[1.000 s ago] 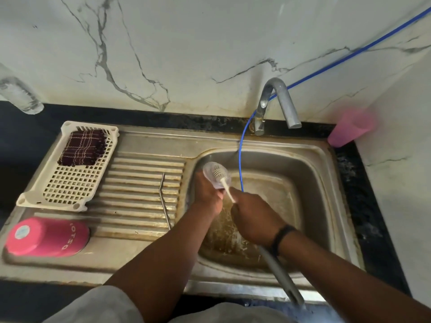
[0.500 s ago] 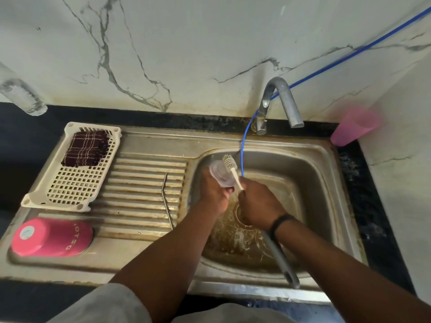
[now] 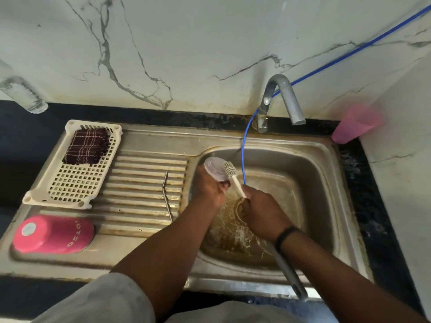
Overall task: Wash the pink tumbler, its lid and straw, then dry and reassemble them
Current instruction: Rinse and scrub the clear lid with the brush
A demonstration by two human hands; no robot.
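One tumbler, one lid, one straw, one brush, two hands.

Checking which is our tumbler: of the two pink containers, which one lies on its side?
The bright pink tumbler on the drainboard's near-left corner lies sideways; the pale pink plastic cup stands by the wall.

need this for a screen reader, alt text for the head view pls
Over a steel sink, the left hand holds a clear lid while the right hand scrubs it with a small brush. A pink tumbler and metal straw lie on the drainboard.
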